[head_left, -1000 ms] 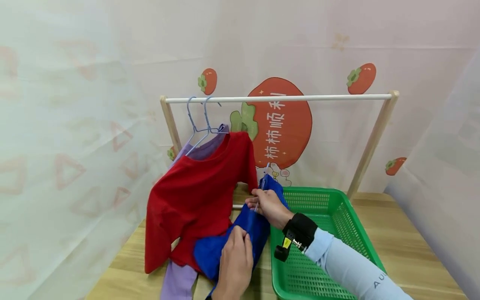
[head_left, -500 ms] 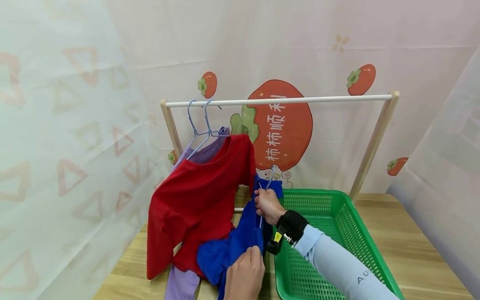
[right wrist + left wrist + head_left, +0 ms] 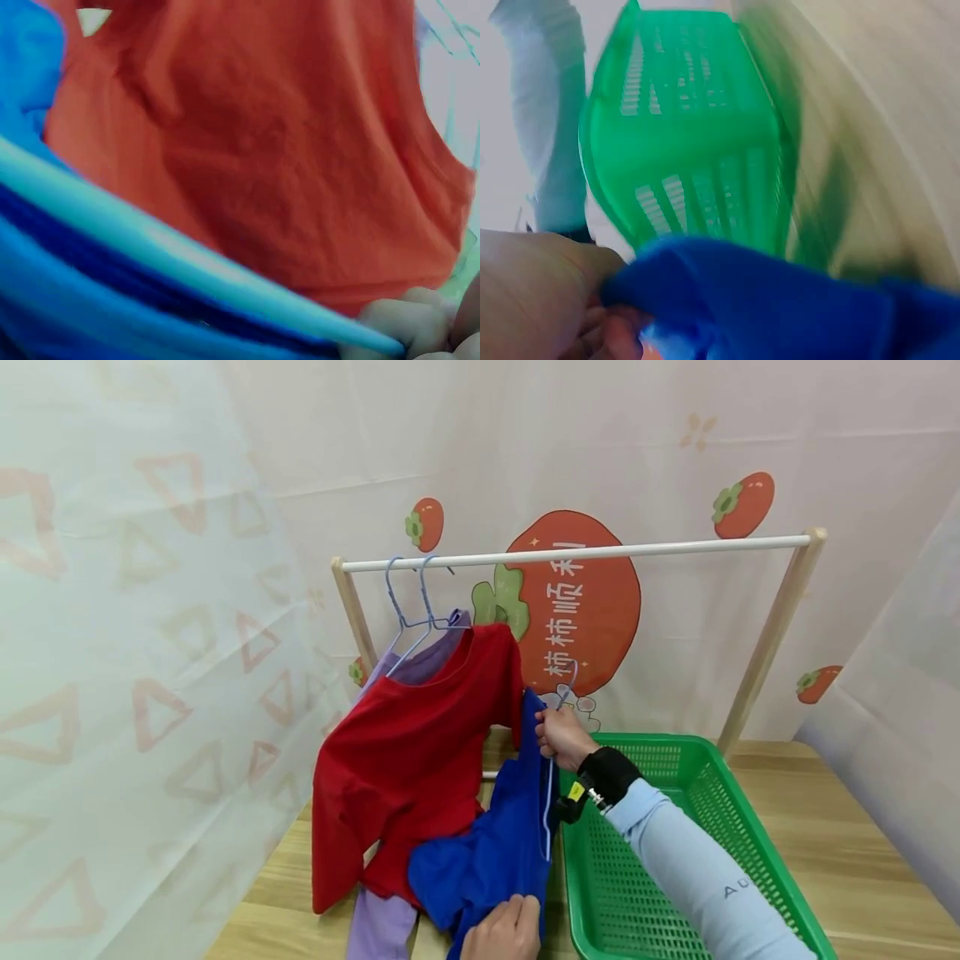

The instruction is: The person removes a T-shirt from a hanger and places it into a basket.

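A blue garment (image 3: pixel 491 852) hangs between my hands, in front of a red long-sleeved shirt (image 3: pixel 412 735). My right hand (image 3: pixel 566 739) grips a light-blue clothes hanger (image 3: pixel 549 827) near its neck, the hook rising above the fist. One arm of that hanger runs down along the garment's opening. At the bottom of the head view, my left hand (image 3: pixel 504 933) pinches the garment's lower edge; the left wrist view shows the blue cloth (image 3: pixel 765 300) between thumb and fingers. In the right wrist view the hanger arm (image 3: pixel 180 251) crosses in front of the red cloth.
A rack with a white rail (image 3: pixel 637 551) carries the red shirt and a purple garment (image 3: pixel 381 922) on hangers at its left end. Right of the blue garment, a green basket (image 3: pixel 750 810) stands on the wooden table (image 3: pixel 847 852), below my right forearm.
My right hand has risen and moved right with the hanger, which now stands more upright. My left hand has shifted down and right, drawing the blue garment's edge along.
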`<state>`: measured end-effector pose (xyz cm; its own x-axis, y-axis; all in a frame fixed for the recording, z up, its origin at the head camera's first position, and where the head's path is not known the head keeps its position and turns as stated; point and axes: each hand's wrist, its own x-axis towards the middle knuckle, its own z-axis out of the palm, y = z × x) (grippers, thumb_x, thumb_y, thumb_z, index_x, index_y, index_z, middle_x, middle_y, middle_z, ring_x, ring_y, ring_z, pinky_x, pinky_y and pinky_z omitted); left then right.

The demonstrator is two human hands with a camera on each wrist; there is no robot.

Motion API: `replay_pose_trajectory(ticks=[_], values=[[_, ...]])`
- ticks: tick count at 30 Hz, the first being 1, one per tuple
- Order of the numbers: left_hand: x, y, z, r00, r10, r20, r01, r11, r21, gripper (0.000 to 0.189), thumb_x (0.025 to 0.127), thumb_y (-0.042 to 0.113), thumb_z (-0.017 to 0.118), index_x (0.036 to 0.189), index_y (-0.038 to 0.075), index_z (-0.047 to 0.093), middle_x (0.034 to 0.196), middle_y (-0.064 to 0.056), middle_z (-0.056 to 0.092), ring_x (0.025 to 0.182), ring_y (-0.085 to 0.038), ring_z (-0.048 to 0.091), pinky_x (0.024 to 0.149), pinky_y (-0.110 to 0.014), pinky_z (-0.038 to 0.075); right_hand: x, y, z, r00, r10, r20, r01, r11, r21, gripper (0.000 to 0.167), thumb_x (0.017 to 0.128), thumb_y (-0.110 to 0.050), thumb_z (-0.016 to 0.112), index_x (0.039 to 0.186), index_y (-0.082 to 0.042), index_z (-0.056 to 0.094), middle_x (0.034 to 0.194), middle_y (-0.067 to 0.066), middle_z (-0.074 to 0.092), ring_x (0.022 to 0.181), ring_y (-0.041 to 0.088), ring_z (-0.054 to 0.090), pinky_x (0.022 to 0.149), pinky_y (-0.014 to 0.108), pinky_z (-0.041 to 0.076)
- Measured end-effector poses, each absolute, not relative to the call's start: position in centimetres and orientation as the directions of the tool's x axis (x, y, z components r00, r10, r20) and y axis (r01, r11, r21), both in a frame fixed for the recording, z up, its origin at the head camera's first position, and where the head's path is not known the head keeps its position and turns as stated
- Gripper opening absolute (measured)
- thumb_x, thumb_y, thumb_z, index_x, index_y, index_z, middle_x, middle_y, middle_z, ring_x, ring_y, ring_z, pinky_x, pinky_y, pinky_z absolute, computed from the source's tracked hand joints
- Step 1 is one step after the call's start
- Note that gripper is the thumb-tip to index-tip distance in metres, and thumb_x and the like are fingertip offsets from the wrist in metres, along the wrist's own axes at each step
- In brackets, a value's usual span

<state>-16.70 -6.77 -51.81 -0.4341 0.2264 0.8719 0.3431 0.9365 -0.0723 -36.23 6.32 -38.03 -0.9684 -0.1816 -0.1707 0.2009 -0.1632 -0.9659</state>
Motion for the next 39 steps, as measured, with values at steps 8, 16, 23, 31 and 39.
replay_pose_trajectory(ticks=[8, 16, 23, 31, 39], values=[[-17.9, -9.1, -49.2, -0.637, 0.294, 0.713, 0.438, 0.898, 0.021, 0.028, 0.087, 0.011, 0.074, 0.082, 0.02, 0.048, 0.064, 0.01, 0.036, 0.049, -0.005, 0.035, 0.042, -0.018, 0.018, -35.7, 8.7, -36.5, -0.939, -0.299, -0.17, 0.225, -0.158, -0.961, 0.025, 0.115, -0.014, 0.017, 0.098, -0.012, 0.034, 0.063, -0.007, 0.025, 0.053, 0.007, 0.021, 0.057, 0.028, 0.018], [-18.4, -10.4, -48.5, -0.735, 0.313, 0.601, 0.451, 0.888, 0.089, 0.033, 0.078, 0.005, 0.078, 0.085, 0.023, 0.051, 0.064, 0.009, 0.035, 0.049, -0.008, 0.04, 0.042, -0.021, 0.019, -36.0, 9.9, -35.2, -0.951, -0.27, -0.152, 0.21, -0.2, -0.957, 0.025, 0.116, -0.017, 0.015, 0.099, -0.012, 0.033, 0.062, -0.007, 0.026, 0.051, 0.006, 0.023, 0.05, 0.022, 0.024], [-21.8, -12.9, -47.8, -0.793, 0.062, 0.606, 0.295, 0.91, 0.293, 0.026, 0.086, 0.009, 0.072, 0.085, 0.02, 0.049, 0.061, 0.006, 0.042, 0.049, -0.02, 0.054, 0.043, -0.03, 0.029, -35.5, 10.8, -35.1, -0.913, -0.358, -0.196, 0.268, -0.161, -0.95, 0.022, 0.115, -0.011, 0.018, 0.102, -0.009, 0.036, 0.064, -0.008, 0.026, 0.05, 0.002, 0.025, 0.051, 0.022, 0.016], [-25.4, -12.1, -46.8, -0.909, -0.046, 0.415, 0.23, 0.774, 0.589, 0.012, 0.109, 0.022, 0.051, 0.101, 0.015, 0.046, 0.065, 0.006, 0.042, 0.053, -0.008, 0.043, 0.05, -0.027, 0.034, -33.2, 11.2, -35.4, -0.883, -0.416, -0.22, 0.268, -0.062, -0.961, 0.022, 0.116, -0.014, 0.02, 0.103, -0.008, 0.038, 0.067, -0.007, 0.025, 0.053, 0.005, 0.023, 0.057, 0.028, 0.015], [-28.5, -10.4, -47.4, -0.941, -0.078, 0.33, 0.233, 0.557, 0.797, 0.01, 0.112, 0.017, 0.045, 0.107, 0.008, 0.042, 0.061, 0.001, 0.042, 0.05, -0.015, 0.044, 0.052, -0.03, 0.034, -29.3, 12.6, -35.0, -0.845, -0.489, -0.217, 0.169, 0.141, -0.975, 0.023, 0.115, -0.015, 0.024, 0.101, -0.008, 0.041, 0.066, -0.006, 0.029, 0.056, 0.01, 0.019, 0.059, 0.031, 0.018]])
